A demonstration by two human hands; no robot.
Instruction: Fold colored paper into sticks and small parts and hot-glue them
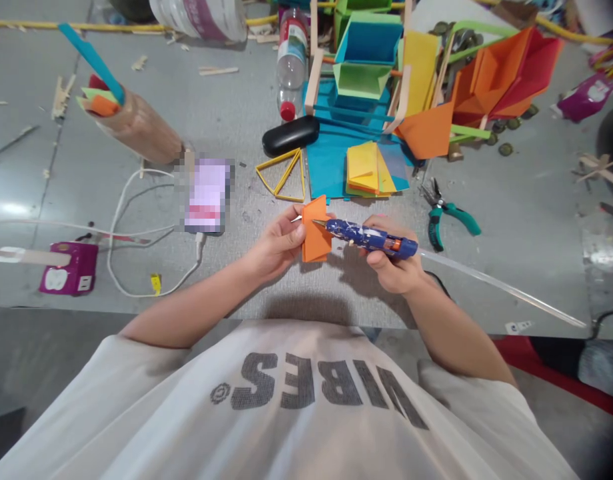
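Between the thumb and fingers of my left hand (279,247) is a folded orange paper piece (317,241), held upright near the table's front edge. My right hand (394,260) is wrapped round a blue glue gun (369,237), its metal tip pointing left over the orange paper's upper part. Whether the tip touches the paper I cannot tell. A long clear glue stick (506,289) sticks out of the gun's back end to the right. Just beyond my hands lie yellow paper pieces (362,168) on a blue sheet (321,160) and a yellow triangular frame (281,175).
Pliers (454,213) lie right of my right hand. A phone (205,197) with a white cable lies left. Further back are a black case (290,136), a plastic bottle (292,63), coloured paper boxes (364,67) and a cylinder holding paper strips (146,130).
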